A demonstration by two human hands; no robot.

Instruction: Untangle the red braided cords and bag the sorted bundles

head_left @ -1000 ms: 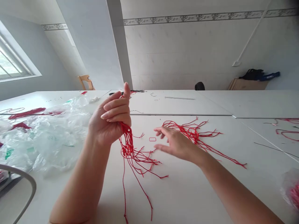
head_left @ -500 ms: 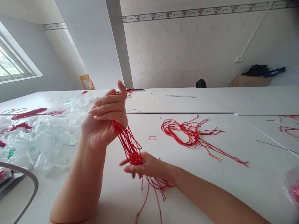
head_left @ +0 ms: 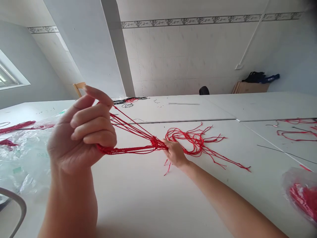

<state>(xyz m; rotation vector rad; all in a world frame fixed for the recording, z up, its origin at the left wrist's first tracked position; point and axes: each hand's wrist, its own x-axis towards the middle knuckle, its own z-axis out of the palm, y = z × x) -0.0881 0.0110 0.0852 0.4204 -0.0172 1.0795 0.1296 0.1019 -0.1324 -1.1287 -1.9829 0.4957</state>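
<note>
white table [head_left: 153, 198] under a sloped ceiling: a bundle of red cord [head_left: 133, 132] lies stretched on a near-level left-to-right axis, clamped in the curled left hand [head_left: 79, 132] and pinched by the right hand [head_left: 175, 152]. a loose red cord tangle [head_left: 193, 140] sits just beyond the right hand, and the table extends toward the wearer below the span. the bundle, earlier slanting down, now runs sideways.

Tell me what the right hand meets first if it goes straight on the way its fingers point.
The bunched red cords, already at the fingers of the right hand. Beyond them, depth is unclear, but the strands run toward the left hand.
</note>
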